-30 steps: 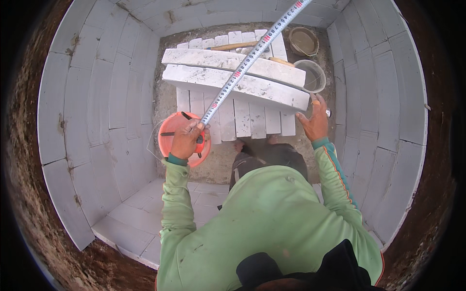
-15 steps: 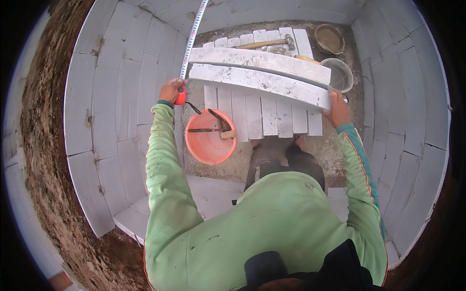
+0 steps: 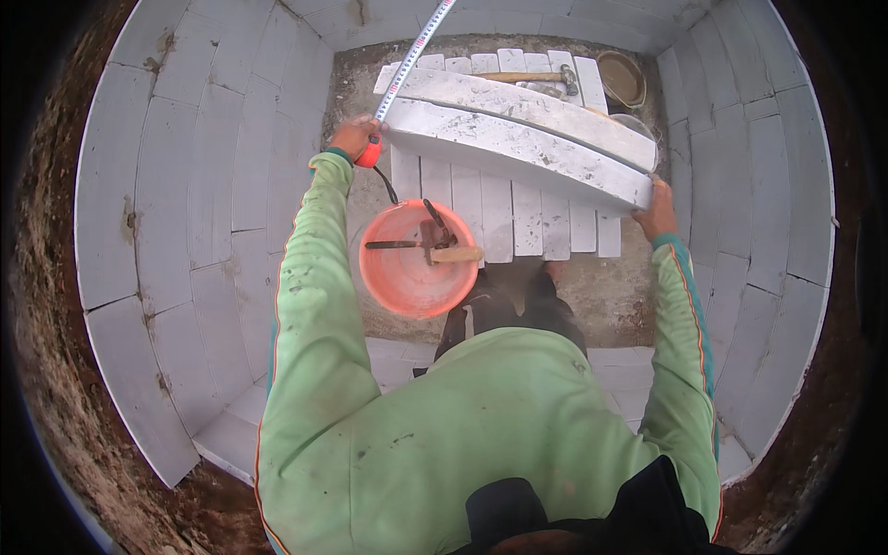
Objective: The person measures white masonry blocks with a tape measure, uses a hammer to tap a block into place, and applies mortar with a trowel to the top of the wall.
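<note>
My left hand [image 3: 351,139] is closed around a red tape measure [image 3: 370,153] by the left end of a long white block [image 3: 518,153]. The pulled-out tape blade [image 3: 412,65] slants up and away past the block ends, its far end out of the picture. At the block's right end, my right hand [image 3: 658,213] grips the corner, part of its fingers hidden. A second white block [image 3: 527,104] lies alongside on the far side. Under both is a row of narrow white blocks [image 3: 499,222].
An orange bucket [image 3: 407,301] with dark-handled tools and a wooden-handled hammer [image 3: 457,254] stands near my left arm. Another hammer [image 3: 518,77] lies behind the blocks. A round basin [image 3: 622,79] and a pale tub [image 3: 638,128] sit far right. Grey block walls [image 3: 166,203] surround me.
The two long blocks have shifted right and now cover more of the pale tub. The tape blade leans further right. Both hands keep their hold, and the view has turned slightly.
</note>
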Available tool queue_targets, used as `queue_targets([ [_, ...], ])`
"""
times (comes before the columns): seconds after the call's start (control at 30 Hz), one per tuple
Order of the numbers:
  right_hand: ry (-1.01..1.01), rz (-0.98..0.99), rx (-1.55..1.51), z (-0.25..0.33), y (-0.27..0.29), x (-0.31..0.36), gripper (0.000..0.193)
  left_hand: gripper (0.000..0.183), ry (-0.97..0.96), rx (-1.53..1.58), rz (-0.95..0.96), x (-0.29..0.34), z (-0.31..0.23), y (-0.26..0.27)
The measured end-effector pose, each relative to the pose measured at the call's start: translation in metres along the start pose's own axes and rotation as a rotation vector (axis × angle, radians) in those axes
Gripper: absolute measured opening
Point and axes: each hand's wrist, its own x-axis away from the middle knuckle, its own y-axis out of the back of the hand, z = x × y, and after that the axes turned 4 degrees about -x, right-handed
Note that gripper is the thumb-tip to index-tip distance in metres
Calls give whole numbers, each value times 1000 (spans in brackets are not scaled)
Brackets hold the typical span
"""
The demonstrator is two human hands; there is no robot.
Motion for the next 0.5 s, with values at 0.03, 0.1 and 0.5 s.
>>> queue_targets([
  [0.03, -29, 59, 13, 4, 4, -2, 82, 27, -18, 18, 7, -1, 7, 4],
  [0.1, -69, 109, 52, 9, 16, -2, 82, 27, -47, 55, 34, -3, 5, 0],
  [0.5, -152, 210, 117, 40, 39, 14, 89, 26, -142, -359, 293, 9, -25, 39],
])
